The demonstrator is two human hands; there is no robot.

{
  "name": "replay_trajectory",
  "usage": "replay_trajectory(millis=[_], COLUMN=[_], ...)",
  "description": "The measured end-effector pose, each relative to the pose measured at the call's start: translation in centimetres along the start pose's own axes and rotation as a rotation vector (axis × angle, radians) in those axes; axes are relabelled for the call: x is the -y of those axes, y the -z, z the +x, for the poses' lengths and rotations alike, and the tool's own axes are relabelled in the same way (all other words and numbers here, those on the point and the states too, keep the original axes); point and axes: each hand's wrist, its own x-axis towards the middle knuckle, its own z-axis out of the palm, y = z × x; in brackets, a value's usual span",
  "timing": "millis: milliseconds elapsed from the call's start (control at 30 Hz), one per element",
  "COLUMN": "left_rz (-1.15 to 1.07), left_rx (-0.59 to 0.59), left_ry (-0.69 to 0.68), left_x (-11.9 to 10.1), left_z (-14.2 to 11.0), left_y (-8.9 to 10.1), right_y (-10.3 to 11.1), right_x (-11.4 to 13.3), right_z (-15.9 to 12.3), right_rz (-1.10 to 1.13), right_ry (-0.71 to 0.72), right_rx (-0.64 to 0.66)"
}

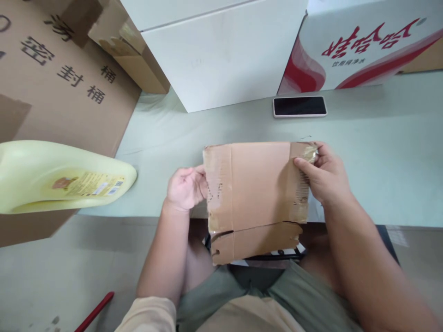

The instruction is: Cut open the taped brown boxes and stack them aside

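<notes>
A torn, flattened piece of brown cardboard [261, 184] is held up over the table's front edge, with creases, ragged sides and a lower flap that hangs over my lap. My right hand [327, 175] grips its upper right corner, thumb on the front face and fingers behind, where some clear tape shines. At the left edge is my left hand [187, 188], its fingers curled and their tips partly hidden behind the cardboard.
A pale green table [363, 175] carries a black-screened phone [299, 106], a white box [224, 55], and a red-and-white carton [360, 50]. Left are a yellow bottle [86, 182] and a large brown carton [79, 106]. A red stick-like object [95, 311] shows low at left.
</notes>
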Motion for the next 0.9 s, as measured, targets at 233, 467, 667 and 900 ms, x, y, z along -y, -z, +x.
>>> replay_trajectory(millis=[233,467,667,900], left_rz=[0.185,0.044,-0.149,-0.231], left_rx=[0.047,-0.063,-0.378,-0.493], left_ry=[0.005,-0.126,-0.561,-0.563], left_x=[1.3,0.7,-0.6,-0.7], left_z=[-0.1,-0.2,1.0,2.7], left_y=[-0.4,0.9,2.3,1.8], right_y=[0.3,1.4,1.4,-1.7], right_x=[-0.2,-0.2,-0.4,0.2], right_z=[0.4,1.3,2.0,-1.1], right_rz=[0.028,0.124,0.202,0.263], right_ry=[0.029,-0.034,0.006,-0.239], right_rx=[-0.086,-0.157,-0.233,0.225])
